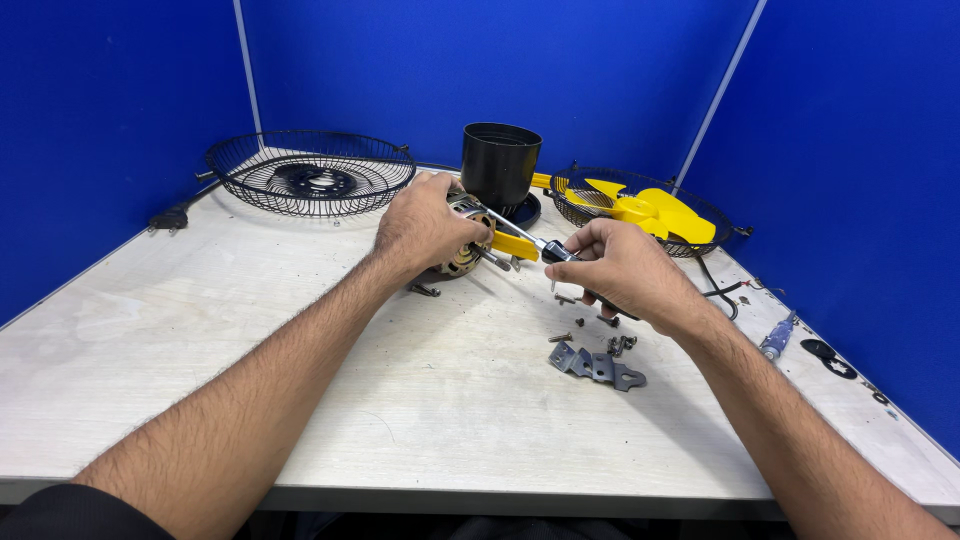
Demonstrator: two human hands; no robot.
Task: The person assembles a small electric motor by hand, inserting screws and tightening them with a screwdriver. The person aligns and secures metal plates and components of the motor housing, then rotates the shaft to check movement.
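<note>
I see my left hand (425, 228) clamped on the fan motor (466, 238); beside it, my right hand (622, 268) grips a screwdriver (522, 235); grilles, blade already off; screws lie loose.

Single head cam, worn by person, looked down & fwd over white table (200, 330) toward blue partition corner (480, 60); close range, both forearms entered from bottom edge. No 2nd view.

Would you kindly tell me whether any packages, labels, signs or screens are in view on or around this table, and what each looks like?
None in view: no package, label, sign or screen shows on the white table or the plain blue partitions, only loose fan parts.
</note>
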